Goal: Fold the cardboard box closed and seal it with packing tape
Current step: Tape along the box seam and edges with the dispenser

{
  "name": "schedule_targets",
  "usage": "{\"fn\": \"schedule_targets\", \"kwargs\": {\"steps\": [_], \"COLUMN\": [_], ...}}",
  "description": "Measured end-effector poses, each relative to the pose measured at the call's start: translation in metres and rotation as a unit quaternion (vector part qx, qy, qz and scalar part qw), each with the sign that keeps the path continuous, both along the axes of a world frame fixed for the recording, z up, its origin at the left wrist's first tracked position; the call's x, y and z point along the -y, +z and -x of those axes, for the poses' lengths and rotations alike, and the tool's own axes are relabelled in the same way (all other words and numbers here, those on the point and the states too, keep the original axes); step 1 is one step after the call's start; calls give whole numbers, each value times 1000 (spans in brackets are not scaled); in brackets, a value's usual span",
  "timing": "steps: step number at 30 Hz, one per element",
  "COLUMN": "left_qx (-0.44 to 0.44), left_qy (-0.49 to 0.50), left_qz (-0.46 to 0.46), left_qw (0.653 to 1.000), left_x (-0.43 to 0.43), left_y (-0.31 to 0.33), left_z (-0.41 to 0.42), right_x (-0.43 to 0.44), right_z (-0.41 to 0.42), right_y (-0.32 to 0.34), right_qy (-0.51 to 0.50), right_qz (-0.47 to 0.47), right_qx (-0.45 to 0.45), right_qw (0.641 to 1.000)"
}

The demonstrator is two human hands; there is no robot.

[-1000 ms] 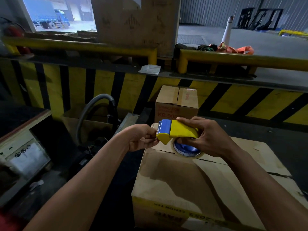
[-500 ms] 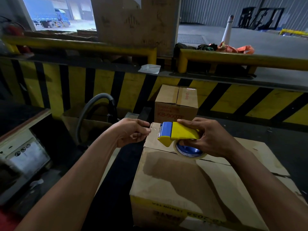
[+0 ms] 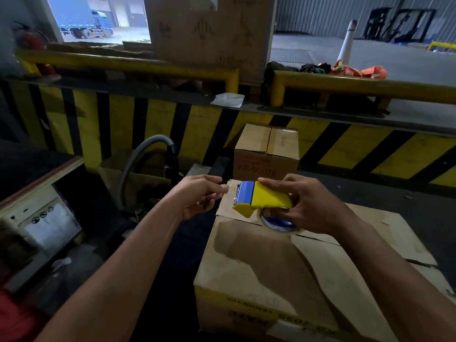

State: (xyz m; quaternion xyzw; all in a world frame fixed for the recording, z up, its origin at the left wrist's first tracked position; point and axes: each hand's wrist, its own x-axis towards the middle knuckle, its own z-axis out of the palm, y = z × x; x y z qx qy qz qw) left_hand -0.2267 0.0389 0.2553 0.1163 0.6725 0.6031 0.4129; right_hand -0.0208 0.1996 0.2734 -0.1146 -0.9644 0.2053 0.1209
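**Hands and box at the start of taping.** The right hand [image 3: 311,208] is gripping a yellow-and-blue tape dispenser [image 3: 264,198], with its fingers curling around the body and the tape roll [image 3: 276,224] beneath. It is holding the dispenser just above the far left corner of the cardboard box [image 3: 259,267]. The left hand [image 3: 199,197] is hovering just off the box's far left edge, thumb and forefinger meeting close to the dispenser's blue front end. Whether they are pinching a strip of clear tape cannot be told.

The box is standing directly below both forearms with its top flaps [image 3: 370,230] lying folded flat, so the folding step is reading as done. A seam [image 3: 318,239] is running across the top, and no tape is showing over it. The sealing is therefore judged as only beginning, with the tape end probably being freed for a first strip. By this reading, three steps are remaining: anchoring the tape at the box's edge, drawing it along the seam, and cutting it.

Beyond the box's far side, a smaller box [image 3: 266,154] is sitting against a yellow-and-black striped wall [image 3: 357,154].
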Motion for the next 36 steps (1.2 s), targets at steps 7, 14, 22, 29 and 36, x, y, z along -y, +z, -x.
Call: {"fn": "schedule_targets", "kwargs": {"steps": [7,14,22,29,36], "left_qx": [-206,-137,117,67,161], "left_qy": [100,-29,-123,-28,-97], "left_qz": [106,72,4,-1,-25], "left_qw": [968,987,986,997,982], "left_x": [43,19,10,2,3], "left_y": [-6,-3,-5,-5,4], "left_z": [40,-7,-31,-30,-34], "right_x": [-25,-9,-10,-9,-9], "right_z": [-21,-10,-4,-6,-7], "right_y": [2,15,19,28,36], "right_qy": [-48,14,22,9,-4], "right_qz": [-54,-15,-1,6,34], "right_qx": [126,20,-28,-54,-85], "right_qw": [989,1000,999,998,996]}}
